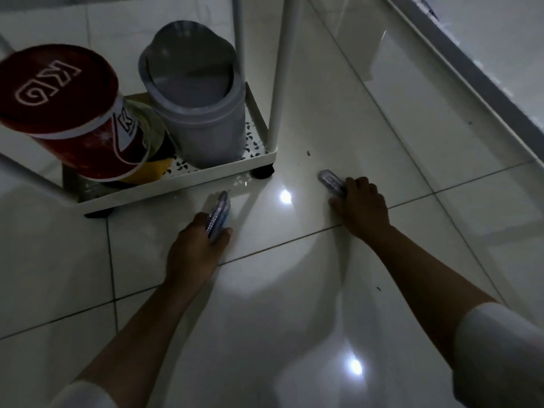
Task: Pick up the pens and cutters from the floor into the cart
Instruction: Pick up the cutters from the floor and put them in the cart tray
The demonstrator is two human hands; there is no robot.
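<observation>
on the floor by the cart, left hand grips cutters, right hand closes round another cutter; next, likely lifting both into the cart.

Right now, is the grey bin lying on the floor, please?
No, the grey bin stands upright on the cart's bottom shelf.

Two bare forearms end in the left hand and the right hand, with no rings, watch or gloves visible, and each upper arm carries a plain white sleeve reaching the elbow.
</observation>
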